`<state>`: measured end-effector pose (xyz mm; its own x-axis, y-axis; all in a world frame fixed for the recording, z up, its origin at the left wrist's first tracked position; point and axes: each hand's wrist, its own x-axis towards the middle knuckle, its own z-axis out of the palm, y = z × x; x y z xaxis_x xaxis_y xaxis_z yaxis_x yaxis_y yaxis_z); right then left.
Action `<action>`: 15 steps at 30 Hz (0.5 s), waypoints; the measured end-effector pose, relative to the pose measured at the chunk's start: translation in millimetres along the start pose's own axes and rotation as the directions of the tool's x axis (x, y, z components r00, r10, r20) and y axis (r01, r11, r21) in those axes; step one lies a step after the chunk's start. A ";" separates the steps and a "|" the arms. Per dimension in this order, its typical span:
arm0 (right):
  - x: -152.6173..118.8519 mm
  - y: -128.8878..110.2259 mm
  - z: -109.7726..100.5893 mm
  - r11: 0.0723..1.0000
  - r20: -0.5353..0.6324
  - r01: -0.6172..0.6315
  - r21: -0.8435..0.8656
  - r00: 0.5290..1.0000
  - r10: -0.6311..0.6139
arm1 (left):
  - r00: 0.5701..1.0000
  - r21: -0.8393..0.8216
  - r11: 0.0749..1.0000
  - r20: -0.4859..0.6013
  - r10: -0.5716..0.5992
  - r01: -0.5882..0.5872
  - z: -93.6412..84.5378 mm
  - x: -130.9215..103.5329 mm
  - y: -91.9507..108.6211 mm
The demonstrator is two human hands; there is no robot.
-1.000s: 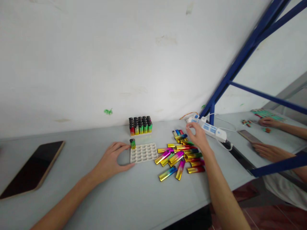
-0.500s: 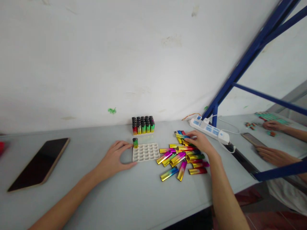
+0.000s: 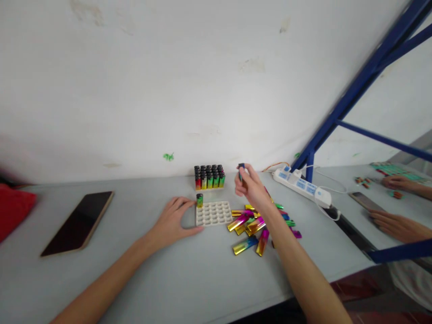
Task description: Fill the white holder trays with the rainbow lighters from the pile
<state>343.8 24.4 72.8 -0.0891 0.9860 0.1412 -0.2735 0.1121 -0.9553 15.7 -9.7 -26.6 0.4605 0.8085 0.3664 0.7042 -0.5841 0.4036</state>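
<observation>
My left hand [image 3: 173, 220] spans the left end of a white tray [image 3: 213, 214] with rows of hollows, fingers at its back corner and thumb at the front. One green-yellow lighter [image 3: 200, 200] with a black top stands upright in that back corner, close to my fingertips. Raised above the table, my right hand [image 3: 250, 182] is closed around a lighter [image 3: 241, 167]; only its dark blue end shows, the rest being hidden by the fingers. Below my right forearm lies a loose pile of shiny metallic-coloured lighters [image 3: 239, 222], partly covered by the arm.
Behind the tray, a block of upright black-topped lighters [image 3: 209, 178] stands near the wall. A dark tablet [image 3: 79, 222] and red cloth [image 3: 15, 209] lie left. At right are a power strip [image 3: 302, 186], a blue metal frame [image 3: 324, 130] and another person's hands [image 3: 391, 222].
My right hand has lifted from the back of the pile, up and leftward, with a lighter in it. My left hand keeps its place at the tray. The view has shifted slightly.
</observation>
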 end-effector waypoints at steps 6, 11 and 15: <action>-17.5 33.2 55.4 0.916 -0.003 0.007 -0.402 1.000 -0.009 | 1.000 0.008 1.000 0.016 -0.017 0.017 0.4 -1.2 8.2; -29.8 44.4 55.0 0.836 -0.068 -0.036 -0.548 0.998 -0.002 | 0.999 0.007 0.999 0.031 -0.034 0.034 -2.1 -0.4 13.2; -29.9 47.8 52.8 0.785 -0.083 -0.043 -0.619 0.997 -0.010 | 0.999 0.008 0.999 0.030 -0.034 0.034 -3.4 0.0 14.1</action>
<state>282.9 -6.3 36.5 -0.0068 0.9916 0.1289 0.3817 0.1217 -0.9162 23.8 -18.1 -18.1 0.4521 0.8299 0.3269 0.7240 -0.5555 0.4090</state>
